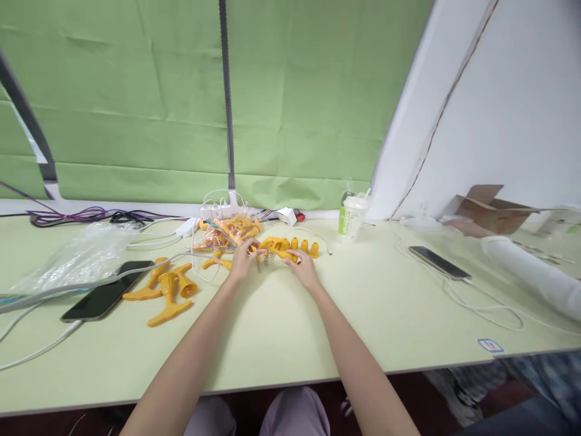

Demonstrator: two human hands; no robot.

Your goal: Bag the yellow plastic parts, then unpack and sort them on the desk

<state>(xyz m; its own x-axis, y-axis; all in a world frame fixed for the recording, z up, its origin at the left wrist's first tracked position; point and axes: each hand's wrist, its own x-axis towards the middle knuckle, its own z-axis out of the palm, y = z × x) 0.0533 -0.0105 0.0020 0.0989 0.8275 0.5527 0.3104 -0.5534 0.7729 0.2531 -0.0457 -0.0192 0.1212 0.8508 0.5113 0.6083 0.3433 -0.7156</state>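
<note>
My right hand (303,268) pinches a yellow plastic part (288,257) between thumb and fingers. Opposite it, my left hand (245,259) is closed, its fingertips by the left end of the yellow pieces; what it grips is partly hidden. Between the hands lie small metal pieces (267,259), perhaps springs or screws, too small to tell. Several short yellow caps (305,245) stand in a row just beyond my right hand. Left of my left hand rests a yellow T-shaped handle (169,297), with more such handles around it. Behind, a clear bag (227,233) holds more yellow parts.
A black phone (106,293) and crumpled plastic wrap (82,254) lie left, crossed by cables. A lidded cup (354,217) stands at the back. At right are another phone (439,263), a cardboard box (492,209) and another person's white sleeve (529,272).
</note>
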